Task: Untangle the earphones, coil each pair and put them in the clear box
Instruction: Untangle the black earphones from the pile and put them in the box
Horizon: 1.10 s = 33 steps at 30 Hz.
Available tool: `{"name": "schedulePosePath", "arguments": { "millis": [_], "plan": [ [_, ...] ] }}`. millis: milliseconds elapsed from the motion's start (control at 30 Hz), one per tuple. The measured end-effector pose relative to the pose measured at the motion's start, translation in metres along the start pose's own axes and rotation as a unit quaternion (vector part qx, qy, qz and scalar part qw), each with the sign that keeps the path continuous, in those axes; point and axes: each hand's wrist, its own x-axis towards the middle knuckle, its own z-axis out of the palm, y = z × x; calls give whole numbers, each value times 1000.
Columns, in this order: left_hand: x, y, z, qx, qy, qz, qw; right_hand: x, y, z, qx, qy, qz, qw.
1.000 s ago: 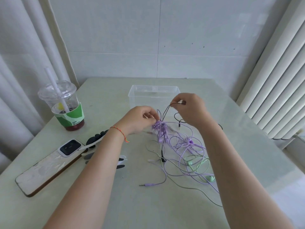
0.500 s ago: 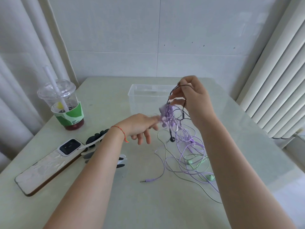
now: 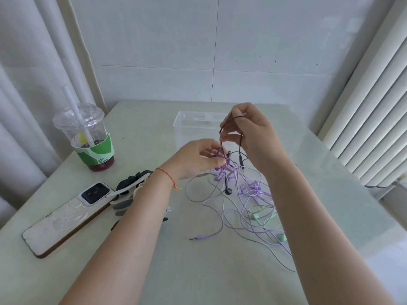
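A pale green table (image 3: 136, 271) stands against a white tiled wall (image 3: 198, 40), with white curtains on the left and a ribbed white radiator (image 3: 374, 119) on the right. Above the middle of the table the right hand (image 3: 253, 137) is raised, its fingertips pinching a loop of the black earphone cable (image 3: 241, 142). Just below and to the left of that pinch, the left hand (image 3: 193, 159) curls its fingers into the knot of purple earphones (image 3: 229, 170), at the point where the black cable runs down into it. From the two hands the tangle hangs and spreads over the table beneath and to the right, with green earphones (image 3: 262, 216) lying among the purple loops and a purple plug (image 3: 198, 238) lying loose nearer the person. The clear box (image 3: 187, 126) sits on the table just behind the hands. Well to the left of the left hand are a drink cup (image 3: 88, 137) with a straw and a phone (image 3: 66, 219) lying flat.
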Motion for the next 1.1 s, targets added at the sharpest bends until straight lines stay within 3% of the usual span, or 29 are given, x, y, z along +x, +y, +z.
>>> {"name": "schedulePosePath", "arguments": {
  "millis": [100,233,400,467,667,933,1100],
  "plan": [
    [1,-5,-1,28,56,-26,998,3,-5,-4,27,49,-14,998],
    [3,-10,-5,-34,118,-38,992,7,-2,-18,-136,118,67,981],
    [4,-5,-7,-125,136,-71,980,6,4,-36,-425,33,155,891],
    [5,-5,-8,-140,155,-87,974,4,1,-38,-490,-20,166,855],
    [5,-8,-6,-57,196,-97,974,-4,-5,-38,-473,-159,200,843],
    [6,3,4,2,178,-78,981,-2,10,-14,-487,-138,118,854],
    [2,4,3,43,203,-72,976,-1,11,-11,-493,-108,126,854]
  ]
}}
